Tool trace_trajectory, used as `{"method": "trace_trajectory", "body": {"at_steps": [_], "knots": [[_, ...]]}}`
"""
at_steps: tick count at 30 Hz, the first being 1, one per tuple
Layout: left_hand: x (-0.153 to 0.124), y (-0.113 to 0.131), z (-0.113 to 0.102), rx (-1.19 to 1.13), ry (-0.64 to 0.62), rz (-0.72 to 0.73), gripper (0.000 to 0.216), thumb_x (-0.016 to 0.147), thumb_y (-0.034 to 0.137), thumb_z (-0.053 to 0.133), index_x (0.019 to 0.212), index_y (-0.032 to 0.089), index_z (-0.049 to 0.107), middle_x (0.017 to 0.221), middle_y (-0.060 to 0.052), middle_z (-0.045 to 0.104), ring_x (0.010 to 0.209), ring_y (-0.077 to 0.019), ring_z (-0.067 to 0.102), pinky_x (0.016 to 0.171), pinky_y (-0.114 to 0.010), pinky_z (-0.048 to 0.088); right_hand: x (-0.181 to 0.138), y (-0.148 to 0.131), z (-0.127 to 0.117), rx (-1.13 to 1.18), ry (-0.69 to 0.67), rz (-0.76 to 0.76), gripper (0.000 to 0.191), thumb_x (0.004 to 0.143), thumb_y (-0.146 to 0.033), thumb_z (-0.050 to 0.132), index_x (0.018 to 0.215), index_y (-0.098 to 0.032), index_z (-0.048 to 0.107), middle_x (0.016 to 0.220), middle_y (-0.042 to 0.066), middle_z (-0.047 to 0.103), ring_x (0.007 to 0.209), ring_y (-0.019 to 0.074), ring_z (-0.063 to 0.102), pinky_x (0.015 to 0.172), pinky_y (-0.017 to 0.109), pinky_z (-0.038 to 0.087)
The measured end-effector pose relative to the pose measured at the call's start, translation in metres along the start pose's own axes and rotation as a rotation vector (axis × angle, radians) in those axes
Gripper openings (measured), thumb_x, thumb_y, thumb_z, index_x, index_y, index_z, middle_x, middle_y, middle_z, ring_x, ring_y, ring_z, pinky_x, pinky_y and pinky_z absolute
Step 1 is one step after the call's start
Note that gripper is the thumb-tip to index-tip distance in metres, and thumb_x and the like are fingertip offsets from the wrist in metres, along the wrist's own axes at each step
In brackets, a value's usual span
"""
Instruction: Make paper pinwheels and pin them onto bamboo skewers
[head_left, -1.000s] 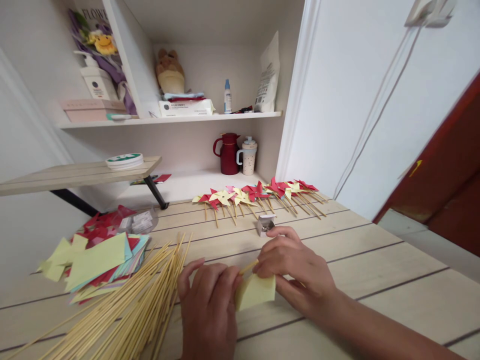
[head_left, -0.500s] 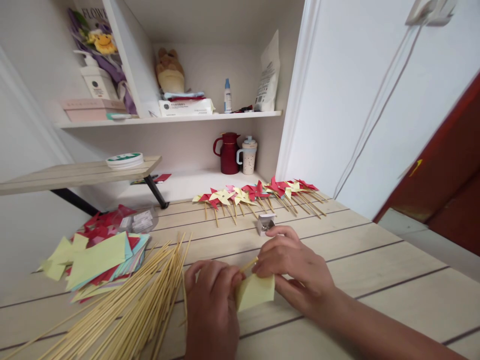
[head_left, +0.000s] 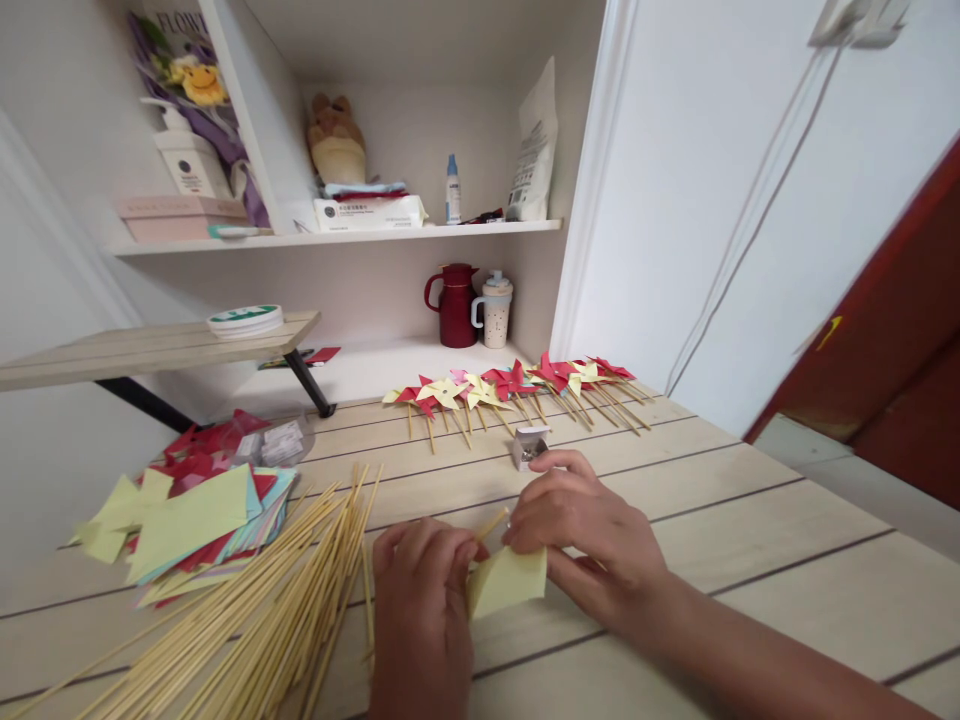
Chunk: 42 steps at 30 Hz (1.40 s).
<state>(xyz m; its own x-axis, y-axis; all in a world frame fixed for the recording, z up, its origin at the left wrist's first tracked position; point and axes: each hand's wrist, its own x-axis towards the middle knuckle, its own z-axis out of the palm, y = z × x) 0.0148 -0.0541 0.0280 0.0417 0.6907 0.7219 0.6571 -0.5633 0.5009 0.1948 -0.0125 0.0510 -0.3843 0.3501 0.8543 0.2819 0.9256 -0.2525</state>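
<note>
Above the plank-patterned surface (head_left: pixel 712 490), my right fingers (head_left: pixel 544 497) pinch the pale yellow paper (head_left: pixel 510 582); just beside it my left fingers (head_left: pixel 442 550) curl closed on a bamboo stick (head_left: pixel 492 524). I'd best brace the stick firmly, pressing lightly so nothing creases.

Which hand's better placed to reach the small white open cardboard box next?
Right, probably: the right hand is nearer, overlapping the box in view. The left hand sits farther, near the thin yellow sticks. Both are occupied with pale yellow paper.
</note>
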Motion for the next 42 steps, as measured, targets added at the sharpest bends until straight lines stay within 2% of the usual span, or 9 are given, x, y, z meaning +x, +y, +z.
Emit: {"method": "trace_trajectory", "body": {"at_steps": [17,20,22,24,31,38,42], "knots": [[-0.001,-0.002,0.001,0.009,0.025,0.080,0.027,0.096,0.019,0.036,0.083,0.024,0.059,0.075,0.001,0.064,0.073,-0.0166,0.056,0.076,-0.036,0.038,-0.001,0.002,0.001,0.022,-0.008,-0.003,0.014,0.089,-0.009,0.058,0.087,-0.022,0.064,0.077,-0.001,0.072,0.072,0.0136,0.065,0.096,0.043,0.044],[0.000,-0.003,-0.002,-0.006,-0.025,0.073,0.026,0.096,0.019,0.037,0.082,0.023,0.059,0.076,0.001,0.065,0.073,-0.0162,0.056,0.076,-0.035,0.040,-0.001,0.002,0.001,0.026,-0.012,0.002,0.014,0.089,-0.010,0.059,0.087,-0.022,0.064,0.079,-0.001,0.072,0.073,0.0141,0.066,0.097,0.043,0.044],[0.001,-0.004,-0.004,-0.024,-0.084,0.109,0.023,0.095,0.018,0.039,0.084,0.023,0.059,0.078,0.001,0.065,0.074,-0.0158,0.057,0.074,-0.034,0.041,-0.001,0.002,0.001,0.023,-0.010,0.008,0.014,0.088,-0.009,0.059,0.086,-0.022,0.065,0.078,0.000,0.072,0.073,0.0142,0.066,0.097,0.043,0.044],[0.000,-0.006,-0.004,-0.051,-0.092,0.141,0.022,0.094,0.016,0.040,0.087,0.024,0.060,0.079,0.001,0.065,0.075,-0.0156,0.057,0.072,-0.032,0.041,-0.001,0.001,0.001,0.022,-0.002,0.007,0.015,0.088,-0.008,0.058,0.085,-0.021,0.065,0.078,0.000,0.072,0.073,0.0142,0.067,0.097,0.043,0.045],[-0.004,-0.008,0.001,-0.018,0.007,0.086,0.021,0.092,0.016,0.046,0.095,0.027,0.064,0.084,0.003,0.067,0.080,-0.0165,0.058,0.077,-0.033,0.040,-0.001,0.002,0.001,0.018,-0.004,-0.007,0.015,0.087,-0.007,0.058,0.086,-0.021,0.064,0.079,-0.001,0.072,0.073,0.0134,0.066,0.097,0.042,0.044],[0.002,-0.013,-0.009,0.200,0.097,0.269,0.023,0.085,0.010,0.061,0.103,0.025,0.067,0.084,0.004,0.066,0.077,-0.0128,0.059,0.087,-0.034,0.038,-0.001,0.003,0.002,0.014,-0.004,-0.020,0.016,0.086,-0.004,0.059,0.087,-0.020,0.064,0.078,0.000,0.071,0.074,0.0141,0.066,0.095,0.043,0.044],[0.004,-0.012,-0.009,0.235,0.151,0.289,0.020,0.085,0.010,0.064,0.098,0.024,0.068,0.082,0.002,0.065,0.076,-0.0137,0.058,0.088,-0.036,0.037,-0.001,0.003,0.002,0.018,-0.002,-0.020,0.016,0.085,-0.004,0.060,0.086,-0.019,0.064,0.077,0.000,0.071,0.074,0.0141,0.066,0.095,0.043,0.044]]}}
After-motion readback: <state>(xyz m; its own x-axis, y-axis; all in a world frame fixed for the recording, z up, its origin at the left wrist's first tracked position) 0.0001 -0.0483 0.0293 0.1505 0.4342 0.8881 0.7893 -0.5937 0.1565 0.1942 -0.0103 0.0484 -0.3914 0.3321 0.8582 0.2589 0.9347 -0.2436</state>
